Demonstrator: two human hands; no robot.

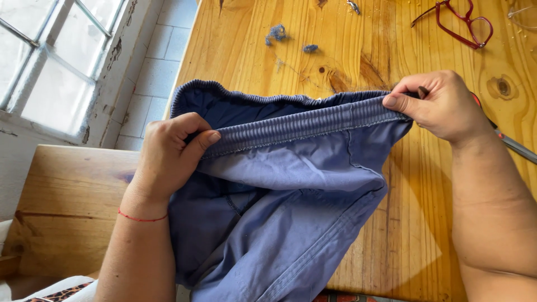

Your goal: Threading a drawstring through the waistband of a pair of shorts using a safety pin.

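Blue-violet shorts (291, 184) with a ribbed elastic waistband (302, 123) lie over the near edge of a wooden table (414, 235). My left hand (170, 154) pinches the waistband at its left end, with a thin red string around that wrist. My right hand (442, 103) grips the waistband's right end together with a small dark tool, of which only the tip shows. The band is stretched taut between both hands. The garment hangs down toward me, inside out with seams showing.
Red-framed glasses (464, 25) lie at the far right of the table. Small tufts of blue thread (277, 33) sit at the far middle. A grey and red tool (512, 142) lies behind my right wrist. A window (50, 61) and a wooden bench (67, 207) are at the left.
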